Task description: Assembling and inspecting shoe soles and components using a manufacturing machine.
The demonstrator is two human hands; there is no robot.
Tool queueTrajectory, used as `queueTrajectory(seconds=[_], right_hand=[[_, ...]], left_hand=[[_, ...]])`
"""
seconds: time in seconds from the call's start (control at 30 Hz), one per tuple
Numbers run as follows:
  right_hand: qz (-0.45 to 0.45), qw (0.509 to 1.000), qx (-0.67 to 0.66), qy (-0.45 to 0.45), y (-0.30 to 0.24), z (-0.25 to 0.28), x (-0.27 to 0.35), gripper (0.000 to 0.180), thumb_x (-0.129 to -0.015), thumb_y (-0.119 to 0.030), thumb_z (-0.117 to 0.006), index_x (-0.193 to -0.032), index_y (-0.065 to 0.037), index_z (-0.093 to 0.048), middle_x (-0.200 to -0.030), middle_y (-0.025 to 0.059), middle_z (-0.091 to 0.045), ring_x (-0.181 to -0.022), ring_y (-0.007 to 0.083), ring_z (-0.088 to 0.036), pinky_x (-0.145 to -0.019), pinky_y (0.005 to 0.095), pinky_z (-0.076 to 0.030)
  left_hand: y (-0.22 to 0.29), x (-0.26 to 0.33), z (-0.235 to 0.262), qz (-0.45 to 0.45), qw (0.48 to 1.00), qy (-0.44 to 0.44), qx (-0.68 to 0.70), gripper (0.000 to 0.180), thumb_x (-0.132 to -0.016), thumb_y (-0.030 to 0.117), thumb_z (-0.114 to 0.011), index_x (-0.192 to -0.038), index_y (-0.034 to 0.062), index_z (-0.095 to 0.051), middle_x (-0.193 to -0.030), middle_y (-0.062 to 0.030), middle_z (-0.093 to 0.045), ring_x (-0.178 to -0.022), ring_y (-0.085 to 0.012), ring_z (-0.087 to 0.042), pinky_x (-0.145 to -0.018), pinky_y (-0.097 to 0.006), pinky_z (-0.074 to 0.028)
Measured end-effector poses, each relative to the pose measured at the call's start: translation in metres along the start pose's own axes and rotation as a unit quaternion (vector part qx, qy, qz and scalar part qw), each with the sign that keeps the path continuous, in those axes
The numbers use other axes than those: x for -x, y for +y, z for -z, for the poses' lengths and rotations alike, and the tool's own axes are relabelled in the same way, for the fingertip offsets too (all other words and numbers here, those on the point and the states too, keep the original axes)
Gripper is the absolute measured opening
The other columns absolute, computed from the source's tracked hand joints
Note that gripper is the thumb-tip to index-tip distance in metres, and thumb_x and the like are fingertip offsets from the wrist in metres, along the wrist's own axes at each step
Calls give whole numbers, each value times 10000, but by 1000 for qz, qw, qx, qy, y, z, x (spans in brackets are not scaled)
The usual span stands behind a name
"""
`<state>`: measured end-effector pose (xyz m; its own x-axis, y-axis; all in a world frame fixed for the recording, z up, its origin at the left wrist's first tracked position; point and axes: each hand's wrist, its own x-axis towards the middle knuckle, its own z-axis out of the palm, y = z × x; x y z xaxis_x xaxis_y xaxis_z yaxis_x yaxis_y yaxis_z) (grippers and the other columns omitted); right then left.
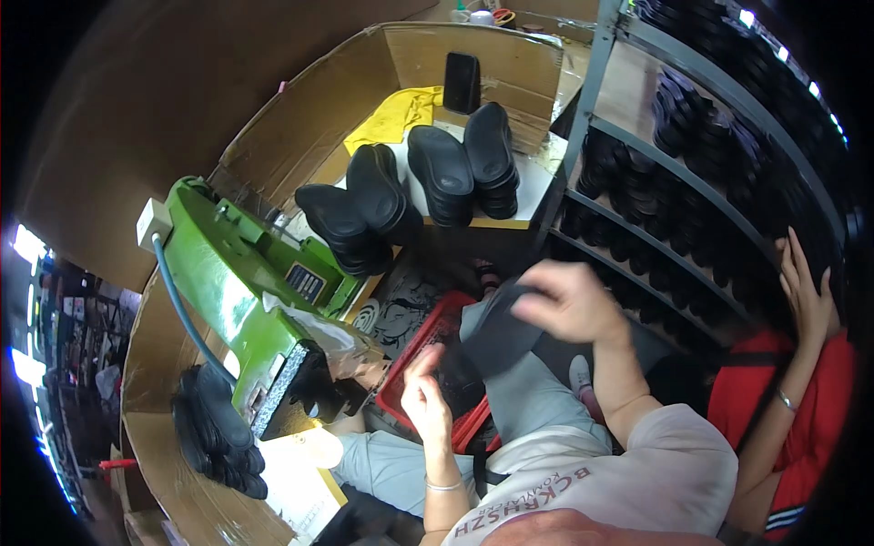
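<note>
My right hand (578,296) grips a black shoe sole (499,335) by its upper end, above my lap; the sole is smeared by motion. To its left, my left hand (426,400) is raised with its fingers partly apart, and nothing shows in it. Between my legs, below both hands, sits a red plastic basket (393,389) with dark pieces inside, hard to make out. Close to my left hand stands a green machine (214,273), its working end toward me.
Stacks of black soles (442,173) stand on a white table beside a yellow cloth (396,116) and a phone (462,82). More soles (218,423) lie at left by cardboard walls (309,91). Right, a metal rack (674,150) holds soles; near it is a co-worker's hand (805,282).
</note>
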<state>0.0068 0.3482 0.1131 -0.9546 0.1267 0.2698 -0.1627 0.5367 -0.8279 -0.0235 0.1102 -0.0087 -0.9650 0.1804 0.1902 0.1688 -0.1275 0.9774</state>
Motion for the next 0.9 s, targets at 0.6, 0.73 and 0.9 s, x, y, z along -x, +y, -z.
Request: queueTrajectory(seconds=[0.6,0.73,0.9], right_hand=[[-183,923,86,328,85,-14,-135,564,-805,-396,-670,-1230,-72,-489,-669,77,-564,-446,123,-490,-351,243,-346],[-164,927,80,327,71,-43,-107,631,-837,-391,-652,-1331,-88,-401,-524,19,-468,-393,91,-401,-356,257,-312],[-150,960,70,225,104,-67,-58,624,-877,-297,-618,-1374,-66,-319,-478,14,-410,-381,88,-395,-364,257,-309]], left_hand=[[-2,-23,190,-20,907,287,-308,153,-835,132,-625,-932,15,-644,-854,-119,-653,-766,-247,-607,-769,-365,-474],[49,-71,336,-164,715,373,-568,261,-754,86,-672,-984,17,-569,-1014,-156,-570,-986,-343,-492,-863,-417,-388],[21,-114,383,228,540,353,-729,775,-738,323,-707,-1356,35,-338,-1412,-261,-263,-1289,-439,-259,-967,-639,-266]])
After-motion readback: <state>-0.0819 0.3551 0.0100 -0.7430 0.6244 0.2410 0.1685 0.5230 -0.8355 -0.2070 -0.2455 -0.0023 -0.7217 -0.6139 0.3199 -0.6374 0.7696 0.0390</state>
